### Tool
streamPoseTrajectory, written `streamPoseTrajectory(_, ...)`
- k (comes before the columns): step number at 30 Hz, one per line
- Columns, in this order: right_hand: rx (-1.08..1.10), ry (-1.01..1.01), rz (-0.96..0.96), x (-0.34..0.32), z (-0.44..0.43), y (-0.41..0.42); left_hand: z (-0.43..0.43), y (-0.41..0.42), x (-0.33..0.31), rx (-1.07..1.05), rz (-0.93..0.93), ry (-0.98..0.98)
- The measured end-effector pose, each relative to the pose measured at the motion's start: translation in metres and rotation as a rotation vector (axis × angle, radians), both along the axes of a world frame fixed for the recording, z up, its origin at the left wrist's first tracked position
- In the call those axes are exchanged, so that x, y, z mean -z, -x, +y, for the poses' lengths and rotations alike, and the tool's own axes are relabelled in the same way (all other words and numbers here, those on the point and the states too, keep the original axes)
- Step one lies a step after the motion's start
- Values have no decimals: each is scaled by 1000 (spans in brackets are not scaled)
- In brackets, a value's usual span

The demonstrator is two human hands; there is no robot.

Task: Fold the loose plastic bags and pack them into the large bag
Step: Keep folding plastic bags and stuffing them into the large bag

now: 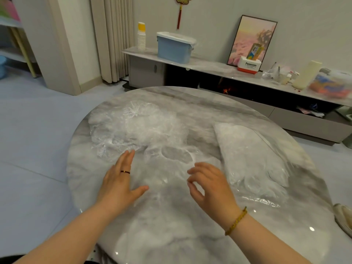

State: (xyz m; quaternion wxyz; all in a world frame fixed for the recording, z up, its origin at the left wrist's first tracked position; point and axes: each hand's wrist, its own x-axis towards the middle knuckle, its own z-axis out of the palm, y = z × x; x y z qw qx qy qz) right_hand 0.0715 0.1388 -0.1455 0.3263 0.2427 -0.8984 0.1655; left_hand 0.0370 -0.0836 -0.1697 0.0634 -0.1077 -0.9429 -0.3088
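looking pretty early in the job imo. a crumpled pile (137,126) of clear bags is sitting unfolded in the upper left of the table (171,235), and one bag (171,162) is lying spread out mid-frame, waiting for its fold. left hand (122,180) is lying flat with straight fingers on that bag's left edge. right hand (207,184) is hovering just right of it, fingers loosely curled, gripping nothing i can make out. the big bag (247,153) is lying centre right, looking partly filled, can't tell with what. so most of the folding and packing is looking undone. the table is a round glossy grey marble top. behind it a low sideboard (209,65) is carrying a blue tub (174,48), stacked cups (141,38) and a framed picture (251,40).
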Motion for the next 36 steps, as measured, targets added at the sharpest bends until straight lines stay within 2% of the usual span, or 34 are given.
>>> streamPoseTrajectory(1,-30,-1,-38,2,0,-13,-2,-5,-2,48,114,116)
streamPoseTrajectory(4,-162,-2,-166,10,-2,-34,-3,-15,-3,257,218,338)
streamPoseTrajectory(7,-227,-53,-347,13,-8,-56,-1,-26,1,404,299,477)
streamPoseTrajectory(9,-238,-87,-438,15,-8,-67,1,-32,0,462,280,513)
streamPoseTrajectory(11,-226,-65,-546,15,-12,-76,3,-38,1,514,287,505)
streamPoseTrajectory(14,-184,-55,-740,11,-14,-81,3,-44,10,528,197,476)
streamPoseTrajectory(17,-170,-205,-615,10,-10,-82,-3,-43,8,477,60,328)
streamPoseTrajectory(19,-65,-288,-508,12,1,-76,-11,-35,10,425,29,260)
streamPoseTrajectory(21,-27,-315,-561,11,9,-72,-15,-30,10,426,-110,230)
streamPoseTrajectory(25,-21,-276,-730,11,18,-63,-14,-34,3,408,-167,199)
streamPoseTrajectory(28,15,-227,-744,19,19,-56,-13,-43,-1,440,-112,220)
streamPoseTrajectory(29,9,-214,-741,19,17,-53,-12,-47,-1,483,-2,252)
streamPoseTrajectory(30,-9,-169,-711,18,15,-52,-11,-48,1,534,122,324)
streamPoseTrajectory(32,29,-209,-602,14,10,-50,-4,-49,0,575,130,386)
streamPoseTrajectory(34,187,-275,-599,4,5,-50,-2,-47,1,523,19,352)
streamPoseTrajectory(36,296,-165,-770,-1,10,-49,-1,-43,-1,437,-162,227)
